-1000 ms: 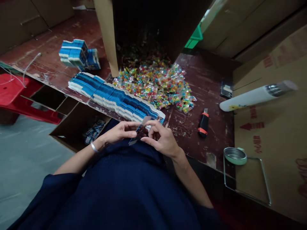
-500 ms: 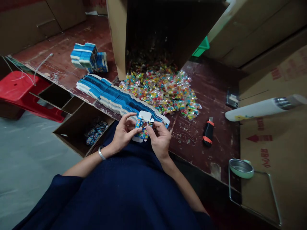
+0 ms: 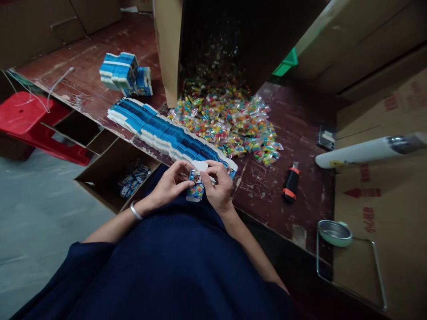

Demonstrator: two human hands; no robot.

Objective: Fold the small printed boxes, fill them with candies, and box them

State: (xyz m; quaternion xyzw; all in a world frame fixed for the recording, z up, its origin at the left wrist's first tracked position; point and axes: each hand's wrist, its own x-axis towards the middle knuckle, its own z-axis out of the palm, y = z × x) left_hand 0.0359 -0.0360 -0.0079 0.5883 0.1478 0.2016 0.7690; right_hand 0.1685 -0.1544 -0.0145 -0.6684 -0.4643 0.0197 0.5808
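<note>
Between my two hands, in front of my body, is a small blue printed candy box (image 3: 195, 190) with a white flap standing up at its top end. My left hand (image 3: 173, 183) grips its left side, thumb across the front. My right hand (image 3: 217, 184) pinches the right side near the top flap, and its fingers hide part of the box. Just beyond my hands lies a long row of flattened blue boxes (image 3: 160, 129). Behind that row, clear bags of colourful candy (image 3: 227, 120) spill from a large carton (image 3: 168, 53) lying on its side.
Stacked blue boxes (image 3: 120, 71) stand at the back left of the dark red table (image 3: 263, 191). Below the edge, an open carton (image 3: 100, 178) holds filled boxes. A utility knife (image 3: 291, 183), a white bottle (image 3: 356, 153) and a metal bowl (image 3: 334, 233) are at right; a red stool (image 3: 26, 115) is left.
My right hand has shifted up and closer to my left, its fingers now by the top flap. The box looks narrower and more closed at its right side. The view has shifted slightly.
</note>
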